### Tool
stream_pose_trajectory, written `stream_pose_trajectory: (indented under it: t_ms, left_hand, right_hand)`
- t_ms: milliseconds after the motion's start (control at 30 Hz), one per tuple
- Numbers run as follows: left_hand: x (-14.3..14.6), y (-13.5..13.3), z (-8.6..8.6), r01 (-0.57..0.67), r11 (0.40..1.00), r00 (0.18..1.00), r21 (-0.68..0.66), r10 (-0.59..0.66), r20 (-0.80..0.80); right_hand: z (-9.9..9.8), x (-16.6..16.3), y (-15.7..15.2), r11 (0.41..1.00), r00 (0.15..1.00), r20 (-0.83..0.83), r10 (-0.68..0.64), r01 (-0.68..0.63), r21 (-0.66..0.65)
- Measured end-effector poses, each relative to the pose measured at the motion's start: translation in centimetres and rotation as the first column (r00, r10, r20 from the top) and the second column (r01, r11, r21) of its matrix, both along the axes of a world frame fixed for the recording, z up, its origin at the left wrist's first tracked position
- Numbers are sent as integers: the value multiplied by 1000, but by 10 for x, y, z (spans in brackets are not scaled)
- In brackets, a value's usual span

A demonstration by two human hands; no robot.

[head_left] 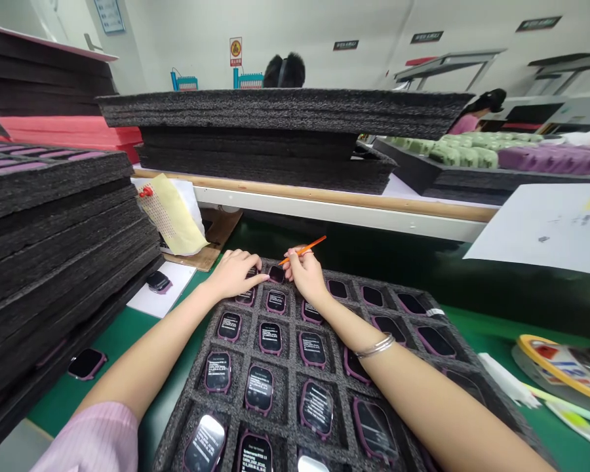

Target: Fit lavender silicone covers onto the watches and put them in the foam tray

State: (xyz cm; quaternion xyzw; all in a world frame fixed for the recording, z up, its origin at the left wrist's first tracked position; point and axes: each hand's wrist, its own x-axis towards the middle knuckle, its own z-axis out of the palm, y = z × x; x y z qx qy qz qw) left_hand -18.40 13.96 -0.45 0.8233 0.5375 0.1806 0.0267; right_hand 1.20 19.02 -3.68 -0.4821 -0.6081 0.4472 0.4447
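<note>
My right hand [305, 275] is closed around an orange stick [309, 248], slim like a pen, whose lower tip is close to a watch [276, 274] in the far row of a black foam tray [288, 387]. Over the tray's far left corner rests my left hand [236, 272], thumb stretched toward that same watch and the other fingers bent beside it. Purple-rimmed smartwatches fill the tray's pockets. Several, such as one watch [270, 337] near the middle, show white text; those on the right, like another watch [372, 296], have dark screens.
Tall stacks of black foam trays [54, 242] rise on the left. Loose watches lie on white paper [164, 288] and on the green table [113, 337]. A shelf [324, 200] bears more foam at the back. On the right is a tape roll [565, 370]. Two other people sit beyond.
</note>
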Motion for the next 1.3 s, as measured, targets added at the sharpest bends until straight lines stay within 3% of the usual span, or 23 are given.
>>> stream_pose_trajectory:
  t_ms: [267, 500, 800, 1300]
  left_hand:
    - [-26, -5, -4, 66, 998, 990, 16, -68, 122]
    - [-34, -3, -9, 91, 996, 957, -12, -84, 279]
    - [-32, -2, -16, -42, 997, 878, -65, 68, 473]
    - [-32, -1, -19, -69, 994, 870, -89, 104, 483]
  right_hand:
    - [2, -5, 2, 999, 1000, -18, 19, -19, 26]
    - [8, -46, -2, 989, 988, -66, 138, -134, 58]
    - [-4, -53, -3, 988, 983, -94, 155, -154, 20]
    - [-1, -54, -2, 987, 985, -60, 161, -162, -16]
